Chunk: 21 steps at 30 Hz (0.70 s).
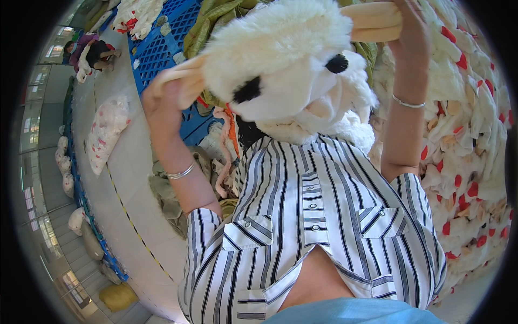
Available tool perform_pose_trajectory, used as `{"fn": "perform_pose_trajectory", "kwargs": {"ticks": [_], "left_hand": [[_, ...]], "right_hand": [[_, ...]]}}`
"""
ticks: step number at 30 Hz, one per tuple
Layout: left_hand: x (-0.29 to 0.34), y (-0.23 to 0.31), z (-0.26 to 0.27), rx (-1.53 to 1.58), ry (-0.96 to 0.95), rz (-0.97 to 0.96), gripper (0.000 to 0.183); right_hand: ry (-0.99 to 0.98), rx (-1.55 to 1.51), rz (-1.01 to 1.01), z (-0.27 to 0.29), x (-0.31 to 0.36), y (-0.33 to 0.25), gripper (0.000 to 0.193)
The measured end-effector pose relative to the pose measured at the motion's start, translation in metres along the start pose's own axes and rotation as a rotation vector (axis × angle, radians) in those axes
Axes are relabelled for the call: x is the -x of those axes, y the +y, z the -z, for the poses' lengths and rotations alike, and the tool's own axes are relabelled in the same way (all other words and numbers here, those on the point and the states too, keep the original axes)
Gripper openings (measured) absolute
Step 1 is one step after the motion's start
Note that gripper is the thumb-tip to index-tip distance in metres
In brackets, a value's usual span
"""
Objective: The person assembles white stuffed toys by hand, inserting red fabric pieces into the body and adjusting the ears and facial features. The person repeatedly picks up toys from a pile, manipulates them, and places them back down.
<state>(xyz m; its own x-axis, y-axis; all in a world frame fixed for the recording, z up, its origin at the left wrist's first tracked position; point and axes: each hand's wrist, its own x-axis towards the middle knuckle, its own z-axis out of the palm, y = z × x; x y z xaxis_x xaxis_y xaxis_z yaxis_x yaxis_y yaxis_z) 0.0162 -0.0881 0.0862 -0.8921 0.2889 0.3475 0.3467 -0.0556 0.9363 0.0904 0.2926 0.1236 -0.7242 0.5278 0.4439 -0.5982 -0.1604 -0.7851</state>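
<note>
A cream plush animal skin [280, 59], with black eye patches and a pale muzzle, hangs limp in front of my striped shirt. My left hand [163, 97] grips its ear [192, 73] on the left, fingers closed and slightly blurred. On the other side, my right hand [411, 24] is closed on the second ear [375, 20], at the top right. Stretched between both hands, the head faces up toward me. Its lower white fur [350, 129] bunches near my chest.
A blue plastic pallet [159, 48] carries green sacks [210, 27]. White plush pieces with red bits [464, 135] pile up at the right. On the floor at left lies a filled clear bag [108, 129]. Another person [97, 54] bends over at the far left.
</note>
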Motion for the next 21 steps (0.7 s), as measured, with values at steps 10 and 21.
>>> {"fn": "perform_pose_trajectory", "kwargs": {"ticks": [10, 21], "left_hand": [[-0.012, -0.029, -0.001, -0.137, 0.137, -0.059, 0.019], [0.008, -0.053, 0.032, 0.102, 0.222, 0.072, 0.032]], "right_hand": [[-0.011, -0.137, -0.139, -0.017, 0.015, 0.068, 0.019], [0.056, -0.102, -0.134, -0.004, 0.021, 0.074, 0.014]]}}
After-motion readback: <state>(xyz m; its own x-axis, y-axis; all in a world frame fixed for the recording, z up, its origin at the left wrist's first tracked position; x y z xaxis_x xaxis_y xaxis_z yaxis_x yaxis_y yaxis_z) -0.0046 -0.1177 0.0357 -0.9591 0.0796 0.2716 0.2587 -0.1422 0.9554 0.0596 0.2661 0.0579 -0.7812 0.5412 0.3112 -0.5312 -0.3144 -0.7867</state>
